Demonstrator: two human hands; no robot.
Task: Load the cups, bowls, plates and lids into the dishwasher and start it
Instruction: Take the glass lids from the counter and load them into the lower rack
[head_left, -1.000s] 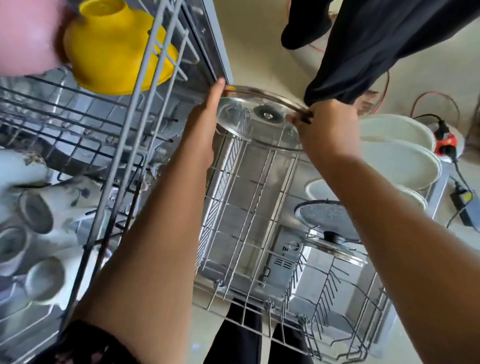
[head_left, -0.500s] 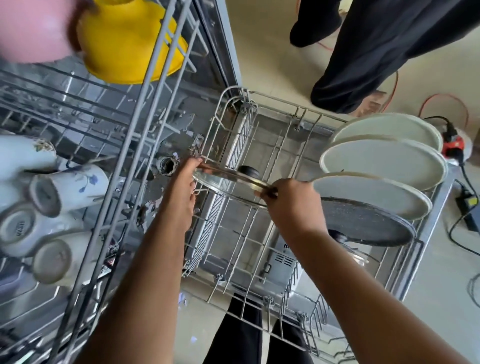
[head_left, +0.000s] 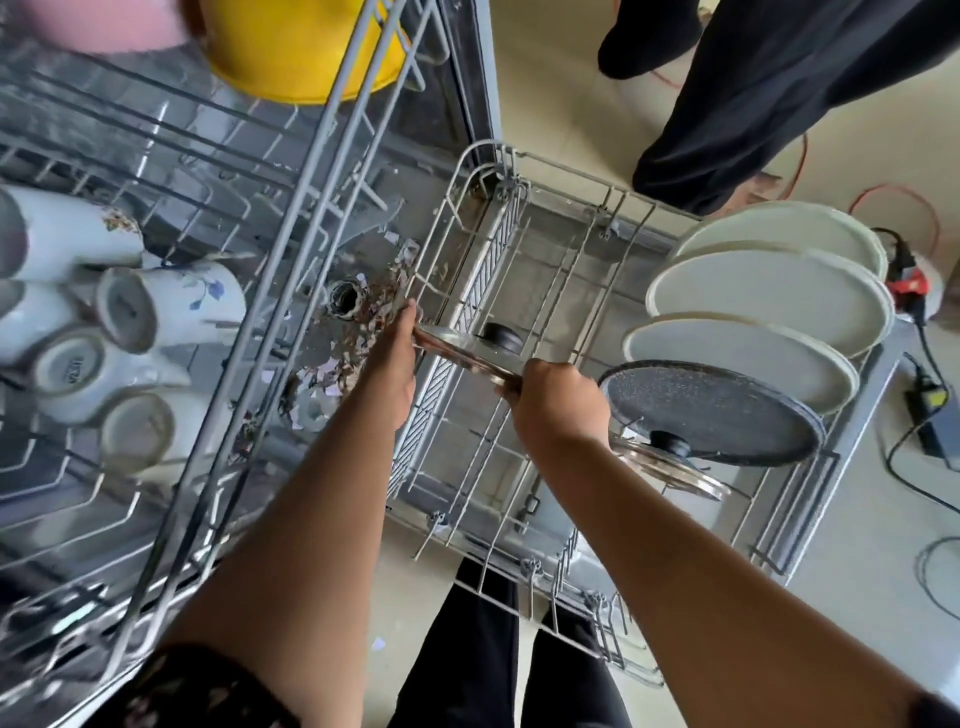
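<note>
Far left: ceramic mugs (head_left: 171, 306) are lying in the upper rack (head_left: 309, 171), glazed, floral print; yellow bowl (head_left: 291, 52) is sitting at the far end, smooth, looks plastic; my left hand (head_left: 395, 358) is pinching the left rim of the glass lid (head_left: 457, 345), fingers curled on the edge; lid is hanging tilted over the left part of the lower rack (head_left: 571, 179), can't tell if it's touching the wires; black knob (head_left: 501, 335) is pointing far; my right hand (head_left: 558, 400) is gripping the opposite rim, fingers wrapped round it; I'm judging it stiff, weighty, slick, breakable; taking it by the metal-banded rim, both sides; right of that, a speckled dark lid (head_left: 711, 410) and a second glass lid (head_left: 670, 462) are standing in the tines; then round pale plates (head_left: 769, 296).
</note>
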